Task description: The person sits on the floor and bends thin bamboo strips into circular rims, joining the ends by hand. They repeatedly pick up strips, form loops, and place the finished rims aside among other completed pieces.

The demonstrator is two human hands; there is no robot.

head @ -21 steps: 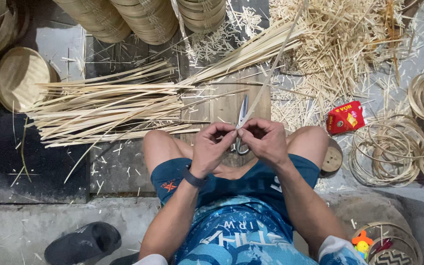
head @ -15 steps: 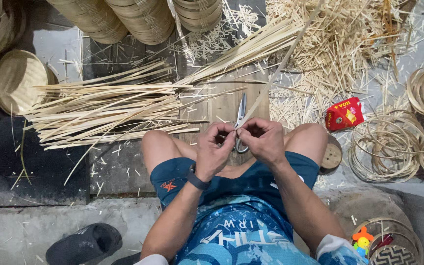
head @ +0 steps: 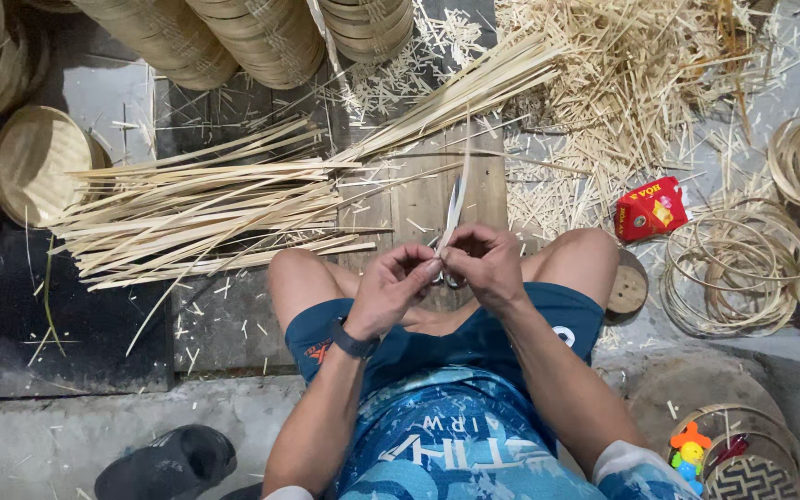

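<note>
From the head camera, looking straight down, a person sits on the floor with knees apart, and both hands meet between the knees. The left hand [head: 391, 282], with a dark watch [head: 354, 340] on its wrist, is curled closed, thumb and fingertips pinching the lower end of a thin bamboo strip [head: 456, 199]. The right hand [head: 488, 264] is closed as well, its fingers wrapped around the same strip and touching the left hand's fingertips. The strip rises from the two hands and runs away from the body over a wooden board [head: 418, 199] that lies on the floor in front of the knees. Something small and dark may be tucked under the right hand, but it is too hidden to tell.

Left of the board, a large sheaf of long bamboo strips [head: 206, 213] lies spread across the floor, its ends fanned out. Beyond the board to the right is a heap of short bamboo offcuts [head: 641, 83]. A red packet [head: 650, 208] rests near the right knee, beside coiled bamboo hoops [head: 729, 268]. Stacks of round bamboo baskets [head: 233, 37] stand along the top edge. A dark sandal [head: 173, 463] sits at the lower left.
</note>
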